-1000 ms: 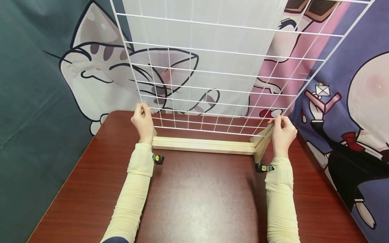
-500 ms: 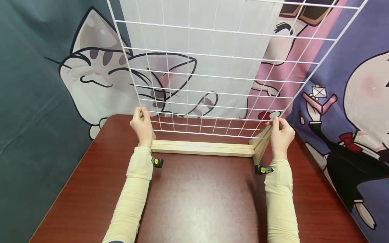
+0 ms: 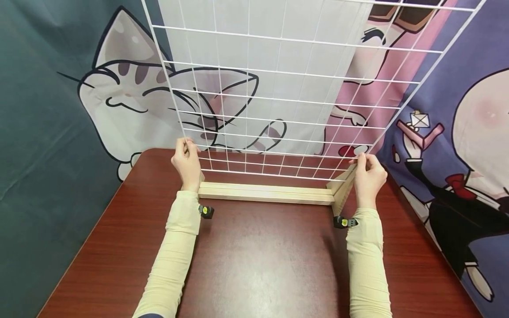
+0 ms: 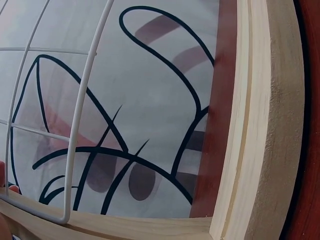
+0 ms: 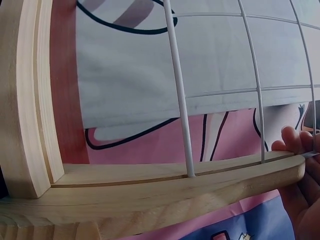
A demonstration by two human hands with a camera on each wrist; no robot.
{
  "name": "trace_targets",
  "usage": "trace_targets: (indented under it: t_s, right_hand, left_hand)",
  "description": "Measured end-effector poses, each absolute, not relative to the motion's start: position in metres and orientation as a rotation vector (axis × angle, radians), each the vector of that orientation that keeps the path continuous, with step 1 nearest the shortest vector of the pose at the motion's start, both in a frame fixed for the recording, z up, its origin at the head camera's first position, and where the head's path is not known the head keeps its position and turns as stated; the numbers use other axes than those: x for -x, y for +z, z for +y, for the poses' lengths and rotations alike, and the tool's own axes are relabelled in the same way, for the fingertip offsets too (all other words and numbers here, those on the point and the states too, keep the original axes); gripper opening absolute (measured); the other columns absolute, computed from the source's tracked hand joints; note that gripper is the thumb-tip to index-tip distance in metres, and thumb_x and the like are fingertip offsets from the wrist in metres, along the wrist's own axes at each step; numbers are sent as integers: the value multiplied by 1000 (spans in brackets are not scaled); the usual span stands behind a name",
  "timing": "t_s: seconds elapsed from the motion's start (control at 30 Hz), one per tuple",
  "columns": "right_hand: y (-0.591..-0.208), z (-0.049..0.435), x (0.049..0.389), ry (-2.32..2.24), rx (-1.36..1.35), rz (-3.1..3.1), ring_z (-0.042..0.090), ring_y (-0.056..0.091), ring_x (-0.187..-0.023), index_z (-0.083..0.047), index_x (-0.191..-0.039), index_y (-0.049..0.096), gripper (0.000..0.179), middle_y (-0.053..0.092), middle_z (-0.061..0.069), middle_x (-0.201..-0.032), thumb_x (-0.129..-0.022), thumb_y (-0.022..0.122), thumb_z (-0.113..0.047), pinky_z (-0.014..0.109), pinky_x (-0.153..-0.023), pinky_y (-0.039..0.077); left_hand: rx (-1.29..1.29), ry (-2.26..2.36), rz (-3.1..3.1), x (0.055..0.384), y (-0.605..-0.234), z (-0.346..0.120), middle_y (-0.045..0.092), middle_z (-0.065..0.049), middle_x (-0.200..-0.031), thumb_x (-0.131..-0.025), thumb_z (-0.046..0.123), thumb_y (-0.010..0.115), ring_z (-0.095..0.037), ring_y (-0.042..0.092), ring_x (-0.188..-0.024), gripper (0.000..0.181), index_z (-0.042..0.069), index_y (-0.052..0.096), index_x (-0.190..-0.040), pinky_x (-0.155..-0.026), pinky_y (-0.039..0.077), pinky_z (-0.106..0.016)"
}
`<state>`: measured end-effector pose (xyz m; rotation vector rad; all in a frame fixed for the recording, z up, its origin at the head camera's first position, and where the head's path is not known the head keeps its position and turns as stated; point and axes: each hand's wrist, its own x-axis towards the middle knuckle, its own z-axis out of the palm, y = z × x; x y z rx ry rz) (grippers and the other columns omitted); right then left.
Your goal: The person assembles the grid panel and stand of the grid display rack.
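Both hands hold a white wire grid panel (image 3: 248,70), which stands above a pale wooden frame. My left hand (image 3: 187,163) pinches its left edge low down, beside the frame's left side piece (image 4: 140,226). On the other side, my right hand (image 3: 369,176) pinches the right edge at the end of the right side piece (image 5: 150,195). In the right wrist view the panel's thick edge wire (image 5: 181,100) meets a groove in that piece. The panel's lower left corner (image 4: 65,220) overlaps the left piece; whether it sits in a groove, I cannot tell.
A grooved wooden crossbar (image 3: 266,193) joins the side pieces on the reddish-brown table (image 3: 254,256). Behind the table hangs cloth printed with a cartoon cat (image 3: 127,123); more printed cloth (image 3: 483,137) hangs at the right.
The head view has shifted slightly. Both hands keep their hold, and the grid panel stays nearly in the same place on the frame.
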<state>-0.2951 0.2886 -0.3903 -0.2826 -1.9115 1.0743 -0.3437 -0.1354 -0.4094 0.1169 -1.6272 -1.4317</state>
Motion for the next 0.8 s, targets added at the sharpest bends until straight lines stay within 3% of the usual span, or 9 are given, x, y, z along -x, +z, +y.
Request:
trace_targets:
  t_s: [0.33,0.57,0.8]
  right_hand:
    - [-390,288,293,1069,278,-1902,-22,46,-56,1,-89,71,24,49,-47,-61,-95,57,-18,11,-61,28]
    - [-389,288,293,1090,262,-1883,-19,48,-55,-3,-87,73,22,54,-35,-63,-94,60,-19,11,-59,29]
    - [-389,289,293,1108,224,-1878,-18,48,-53,0,-85,72,23,55,-38,-62,-94,60,-18,11,-56,30]
  left_hand:
    - [-90,-1451,-1605,324,-386,-122,47,27,-57,-92,-2,47,11,46,-56,15,-10,57,-86,-56,32,-11]
    - [-99,-1454,-1599,324,-386,-121,46,25,-58,-91,-2,47,10,46,-57,15,-11,58,-86,-56,33,-11]
    - [-102,-1435,-1573,323,-388,-122,47,24,-58,-90,-3,48,13,46,-56,14,-11,58,-85,-55,31,-9]
